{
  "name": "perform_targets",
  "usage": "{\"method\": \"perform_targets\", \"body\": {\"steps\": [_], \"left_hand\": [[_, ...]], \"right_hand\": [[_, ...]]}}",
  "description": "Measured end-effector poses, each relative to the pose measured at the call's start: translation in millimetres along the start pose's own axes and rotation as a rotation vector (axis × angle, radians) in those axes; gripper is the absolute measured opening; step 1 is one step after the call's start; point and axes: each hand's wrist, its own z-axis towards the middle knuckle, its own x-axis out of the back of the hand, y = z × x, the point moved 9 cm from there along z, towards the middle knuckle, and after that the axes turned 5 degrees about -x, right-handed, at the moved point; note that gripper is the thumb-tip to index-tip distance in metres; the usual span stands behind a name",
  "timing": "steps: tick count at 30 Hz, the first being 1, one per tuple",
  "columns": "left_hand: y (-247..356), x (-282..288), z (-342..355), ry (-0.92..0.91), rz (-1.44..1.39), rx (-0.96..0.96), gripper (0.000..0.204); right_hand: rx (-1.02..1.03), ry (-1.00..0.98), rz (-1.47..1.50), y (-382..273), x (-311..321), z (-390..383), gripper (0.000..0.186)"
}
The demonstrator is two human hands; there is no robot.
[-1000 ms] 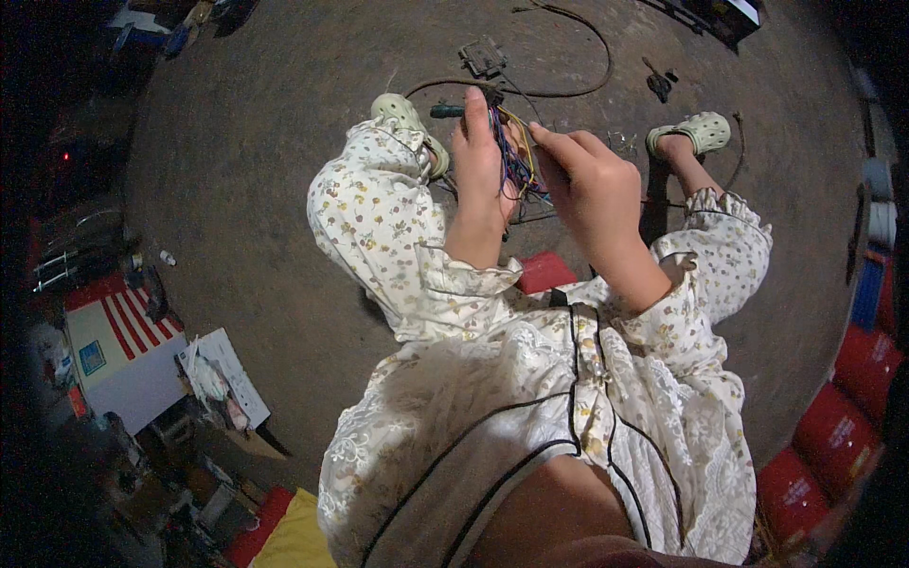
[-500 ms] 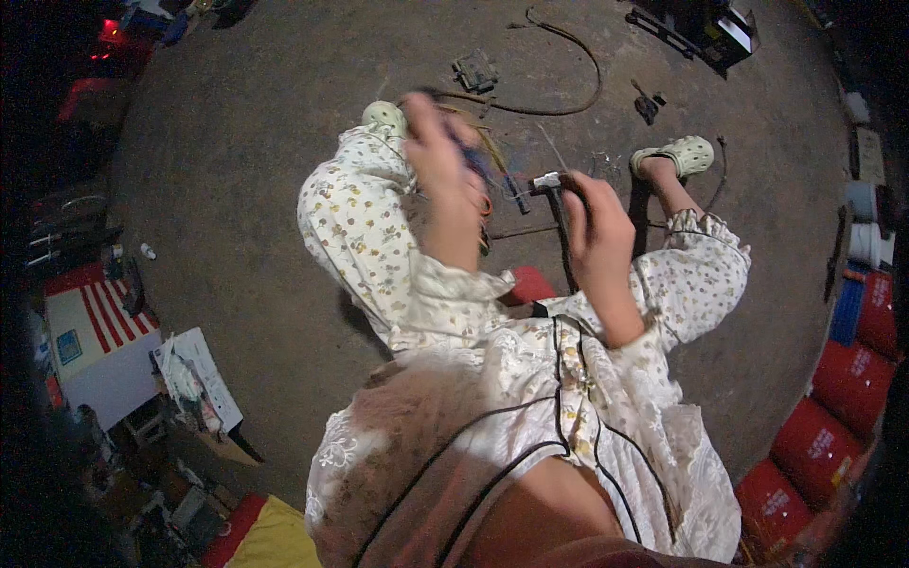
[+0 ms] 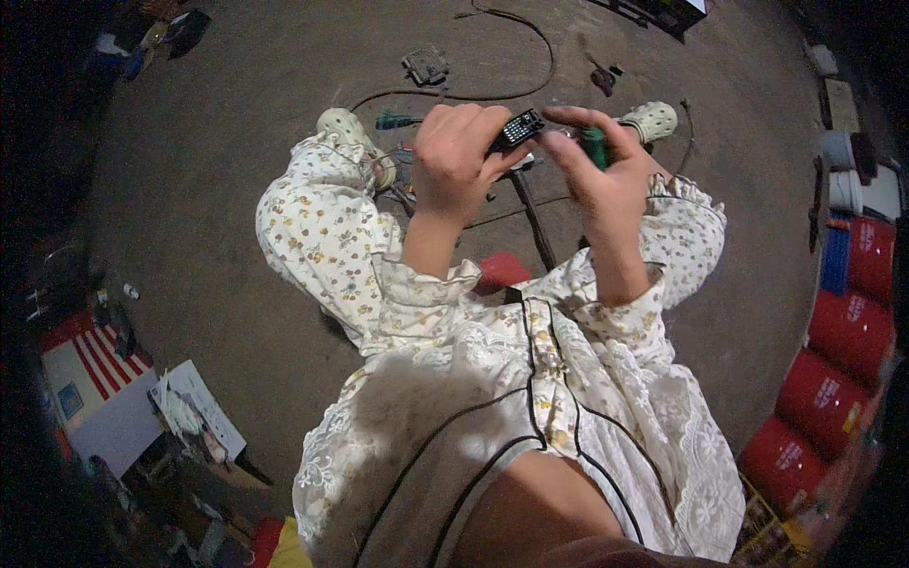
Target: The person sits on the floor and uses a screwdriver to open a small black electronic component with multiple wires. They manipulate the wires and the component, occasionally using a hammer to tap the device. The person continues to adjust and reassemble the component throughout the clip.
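My left hand is closed on a black multi-pin connector, its gridded face turned up. My right hand is raised beside it, fingers curled around a green-handled tool, thumb near the connector. Loose wires show behind my left hand, mostly hidden. A teal connector lies beyond them, and a long dark bar or hose runs between my legs. A red pad is below, between my thighs.
Ahead on the floor are a metal module, a curved cable and a small dark part. Several red containers, a blue crate and white buckets line the right. A striped box and clutter sit left.
Half a second ago my hands were farther apart; now they meet higher up, with the connector face turned upward and the green tool in my right hand. The whole scene has shifted leftward.
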Motion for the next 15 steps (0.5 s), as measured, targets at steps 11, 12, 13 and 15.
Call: {"method": "perform_targets", "body": {"steps": [11, 12, 13, 15], "left_hand": [[-14, -66, -29, -0.44, 0.1, 0.05, 0.031], [-24, -65, -33, -0.39, 0.017, 0.188, 0.03], [-36, -65, -36, -0.34, -0.068, 0.315, 0.029], [-54, -64, -39, -0.262, -0.124, 0.404, 0.034]], "right_hand": [[0.361, 0.299, -0.31, 2, 25, 18, 0.016], [0.395, 0.353, -0.304, -6, 37, 25, 0.016], [0.354, 0.336, -0.297, -1, 45, 35, 0.016], [0.262, 0.312, -0.247, 9, 55, 52, 0.018]]}}
